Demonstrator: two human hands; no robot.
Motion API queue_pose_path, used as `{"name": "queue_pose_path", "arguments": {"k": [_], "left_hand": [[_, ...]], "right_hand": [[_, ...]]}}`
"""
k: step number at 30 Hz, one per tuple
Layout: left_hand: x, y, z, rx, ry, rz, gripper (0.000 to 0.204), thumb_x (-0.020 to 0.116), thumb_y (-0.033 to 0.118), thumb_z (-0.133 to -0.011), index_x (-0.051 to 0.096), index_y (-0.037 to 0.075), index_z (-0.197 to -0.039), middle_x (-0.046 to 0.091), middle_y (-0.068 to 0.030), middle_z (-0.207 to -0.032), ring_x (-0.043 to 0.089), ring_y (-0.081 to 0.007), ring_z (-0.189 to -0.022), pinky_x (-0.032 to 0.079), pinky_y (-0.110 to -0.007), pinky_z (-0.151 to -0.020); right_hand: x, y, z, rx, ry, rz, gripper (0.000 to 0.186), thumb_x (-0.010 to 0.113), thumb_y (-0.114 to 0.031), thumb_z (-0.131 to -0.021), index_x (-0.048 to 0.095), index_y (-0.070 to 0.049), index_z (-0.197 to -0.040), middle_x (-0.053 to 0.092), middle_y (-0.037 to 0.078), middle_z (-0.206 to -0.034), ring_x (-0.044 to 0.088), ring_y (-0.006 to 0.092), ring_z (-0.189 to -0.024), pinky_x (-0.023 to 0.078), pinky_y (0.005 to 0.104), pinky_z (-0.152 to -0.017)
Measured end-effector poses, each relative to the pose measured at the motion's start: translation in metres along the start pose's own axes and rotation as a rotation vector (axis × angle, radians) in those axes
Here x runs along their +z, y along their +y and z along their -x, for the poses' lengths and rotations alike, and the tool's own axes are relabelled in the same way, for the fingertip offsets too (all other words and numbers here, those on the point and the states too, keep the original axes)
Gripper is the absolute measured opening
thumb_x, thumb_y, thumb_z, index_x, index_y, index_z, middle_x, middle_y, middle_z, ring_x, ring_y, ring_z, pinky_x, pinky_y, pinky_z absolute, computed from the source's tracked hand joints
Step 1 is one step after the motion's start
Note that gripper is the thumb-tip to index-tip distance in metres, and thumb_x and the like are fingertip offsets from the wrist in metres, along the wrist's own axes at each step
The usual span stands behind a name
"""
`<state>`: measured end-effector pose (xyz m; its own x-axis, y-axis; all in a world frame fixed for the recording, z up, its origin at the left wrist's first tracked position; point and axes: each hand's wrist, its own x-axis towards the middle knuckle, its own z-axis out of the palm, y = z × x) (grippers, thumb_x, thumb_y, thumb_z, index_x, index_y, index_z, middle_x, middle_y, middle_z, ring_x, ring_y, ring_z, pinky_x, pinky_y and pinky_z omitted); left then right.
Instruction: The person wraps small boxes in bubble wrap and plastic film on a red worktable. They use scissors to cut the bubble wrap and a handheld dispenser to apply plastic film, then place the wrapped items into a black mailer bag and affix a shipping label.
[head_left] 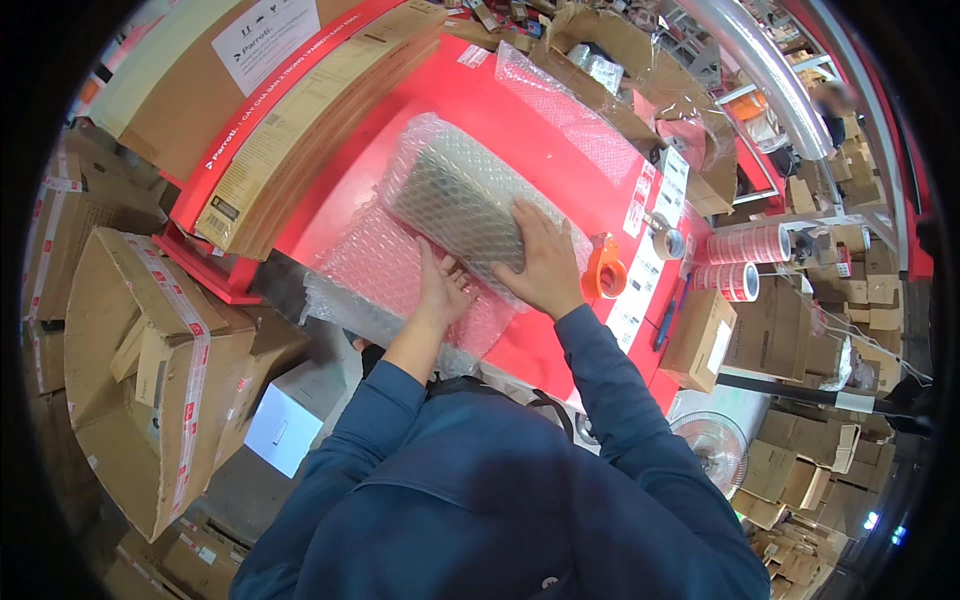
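A long dark box-shaped item (450,195) lies on the red table, covered by clear bubble wrap (415,150). More of the wrap spreads out flat toward my body and hangs over the near edge. My right hand (544,262) rests on the right end of the wrapped item, its fingers stretched along the top. Beside the item's near side, my left hand (443,292) is turned partly palm up with its fingers apart and slightly curled, against the loose wrap. An orange tape dispenser (603,268) stands just right of my right hand.
Flat cartons (310,130) are stacked at the table's left. Rolls of printed tape (748,245), pens (668,322) and a small brown box (700,340) sit along the right edge. An open carton (715,140) stands behind. A large open carton (150,400) is at lower left, a fan (712,445) at lower right.
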<state>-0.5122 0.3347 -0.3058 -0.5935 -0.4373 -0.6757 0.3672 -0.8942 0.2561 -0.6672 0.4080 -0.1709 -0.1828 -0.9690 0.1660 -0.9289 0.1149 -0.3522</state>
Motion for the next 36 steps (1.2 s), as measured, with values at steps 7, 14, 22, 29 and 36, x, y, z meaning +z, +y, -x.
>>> {"name": "queue_pose_path", "arguments": {"k": [7, 14, 22, 29, 36], "left_hand": [[-0.009, 0.007, -0.007, -0.031, 0.042, 0.044, 0.108, 0.041, 0.094, -0.087, 0.051, 0.008, -0.152, 0.048, -0.014, -0.152, 0.05, -0.029, -0.134, 0.026, -0.06, -0.123], [-0.021, -0.013, 0.004, 0.195, -0.02, 0.174, 0.105, 0.038, 0.084, -0.098, 0.027, 0.004, -0.165, 0.023, -0.0153, -0.172, 0.026, -0.0339, -0.156, 0.019, -0.054, -0.126], [0.032, 0.023, 0.037, 0.367, 0.073, -0.383, 0.107, 0.049, 0.081, -0.097, 0.037, -0.005, -0.159, 0.042, -0.0243, -0.161, 0.039, -0.0364, -0.149, 0.029, -0.043, -0.122], [0.017, 0.048, 0.01, 0.478, 0.251, -0.929, 0.099, 0.051, 0.075, -0.099, 0.061, -0.017, -0.135, 0.063, -0.0266, -0.142, 0.061, -0.0351, -0.13, 0.043, -0.041, -0.111], [-0.041, 0.035, 0.025, 0.508, 0.215, -0.737, 0.093, 0.041, 0.071, -0.106, 0.043, -0.007, -0.156, 0.053, -0.0211, -0.156, 0.052, -0.0315, -0.141, 0.035, -0.038, -0.118]], "right_hand": [[0.004, -0.003, -0.001, 0.023, -0.009, 0.005, 0.091, 0.079, -0.042, -0.078, 0.044, -0.009, -0.155, 0.039, 0.011, -0.168, 0.038, 0.0331, -0.154, 0.017, 0.0723, -0.124], [0.027, -0.035, 0.019, 0.03, -0.019, 0.047, 0.099, 0.077, -0.04, -0.075, 0.038, -0.005, -0.159, 0.031, 0.014, -0.172, 0.027, 0.0352, -0.159, 0.006, 0.0729, -0.125], [0.035, -0.049, 0.018, 0.062, 0.03, 0.15, 0.104, 0.074, -0.038, -0.075, 0.031, -0.004, -0.164, 0.027, 0.016, -0.173, 0.023, 0.0364, -0.16, 0.004, 0.0796, -0.12], [-0.004, -0.04, -0.018, -0.047, -0.354, 0.026, 0.104, 0.077, -0.047, -0.078, 0.036, -0.003, -0.162, 0.032, 0.019, -0.17, 0.024, 0.0382, -0.16, 0.013, 0.0703, -0.125], [0.052, 0.033, -0.042, 0.205, -0.291, -0.512, 0.116, 0.077, -0.066, -0.084, 0.027, 0.002, -0.165, 0.032, 0.031, -0.167, 0.027, 0.0408, -0.159, 0.027, 0.0478, -0.127]]}}
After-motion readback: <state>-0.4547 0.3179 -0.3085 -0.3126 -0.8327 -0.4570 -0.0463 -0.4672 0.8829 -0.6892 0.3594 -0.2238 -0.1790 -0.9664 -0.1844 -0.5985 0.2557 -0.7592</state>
